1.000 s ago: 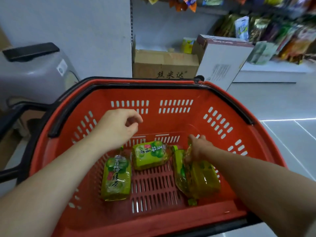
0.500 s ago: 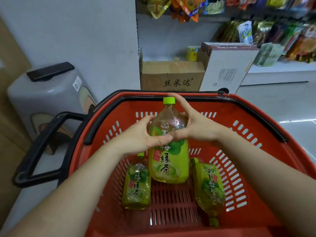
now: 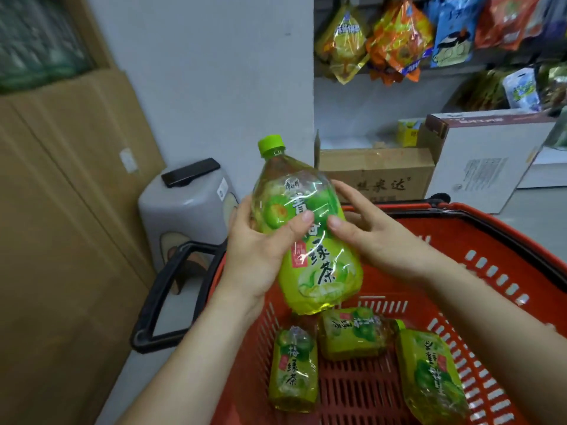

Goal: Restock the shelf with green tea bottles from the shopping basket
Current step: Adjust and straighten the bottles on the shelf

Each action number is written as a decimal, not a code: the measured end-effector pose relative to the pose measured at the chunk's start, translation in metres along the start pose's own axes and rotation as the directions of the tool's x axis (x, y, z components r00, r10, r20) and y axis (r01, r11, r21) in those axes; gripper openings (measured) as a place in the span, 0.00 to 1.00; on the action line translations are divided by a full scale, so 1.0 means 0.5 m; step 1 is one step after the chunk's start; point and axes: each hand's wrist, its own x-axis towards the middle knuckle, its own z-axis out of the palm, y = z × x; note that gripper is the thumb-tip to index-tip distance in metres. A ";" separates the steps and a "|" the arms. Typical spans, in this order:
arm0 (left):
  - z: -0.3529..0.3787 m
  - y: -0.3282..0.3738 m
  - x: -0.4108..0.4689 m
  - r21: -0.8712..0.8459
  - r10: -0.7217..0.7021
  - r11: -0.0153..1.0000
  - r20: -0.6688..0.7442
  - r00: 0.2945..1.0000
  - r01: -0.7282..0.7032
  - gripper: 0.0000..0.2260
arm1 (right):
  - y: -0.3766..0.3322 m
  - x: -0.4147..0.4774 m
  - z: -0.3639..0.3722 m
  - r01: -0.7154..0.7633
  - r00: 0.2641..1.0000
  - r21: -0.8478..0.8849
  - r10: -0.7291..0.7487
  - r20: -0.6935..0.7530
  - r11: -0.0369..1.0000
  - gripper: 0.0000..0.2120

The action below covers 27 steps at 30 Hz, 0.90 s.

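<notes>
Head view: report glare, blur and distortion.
Head view: white glare streaks cross the shiny label of the held bottle, print readable; the hanging snack bags look soft and smeared; lighting is flat, shadows faint; wide-angle stretch grows toward the frame's edges.

Held bottle (image 3: 310, 240): clear smooth plastic with a glossy green film label that shows glare streaks. Cap (image 3: 271, 145): matt green plastic.

Left bottle (image 3: 293, 372), middle bottle (image 3: 352, 335) and right bottle (image 3: 429, 378), lying in the basket: the same clear plastic and shiny film.

Basket (image 3: 491, 271): red moulded plastic, slotted, with a dull sheen. Handle (image 3: 162, 302): black plastic, satin finish.

Left cartons (image 3: 61, 210) and far carton (image 3: 377, 176): brown cardboard, matt.

White box (image 3: 487, 157): smooth matt card.

Snack bags (image 3: 399, 35): crinkled glossy film.

Grey bin (image 3: 184, 213): smooth matt plastic.

Wall (image 3: 214, 72): matt, painted.
</notes>
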 end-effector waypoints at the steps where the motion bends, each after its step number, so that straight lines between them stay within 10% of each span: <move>1: -0.017 0.029 -0.011 0.014 0.036 0.999 -0.045 0.998 -0.035 0.26 | -0.017 0.007 0.022 0.055 0.997 -0.006 -0.055 0.056 0.998 0.39; 6: -0.144 0.196 -0.084 0.287 0.295 0.931 -0.235 0.926 -0.224 0.29 | -0.156 0.040 0.178 0.388 0.917 -0.257 -0.343 0.204 0.885 0.52; 15: -0.410 0.462 -0.278 0.676 0.593 0.713 -0.441 0.674 -0.186 0.36 | -0.364 0.028 0.627 0.650 0.752 -0.106 -0.615 0.238 0.753 0.61; 23: -0.596 0.667 -0.476 0.824 0.521 0.563 -0.411 0.748 0.061 0.30 | -0.502 -0.031 0.895 0.729 0.635 0.146 -0.740 0.222 0.669 0.61; 27: -0.692 0.760 -0.580 0.934 0.612 0.194 -0.354 0.707 0.299 0.27 | -0.536 -0.053 0.998 0.739 0.600 0.146 -0.741 0.301 0.657 0.61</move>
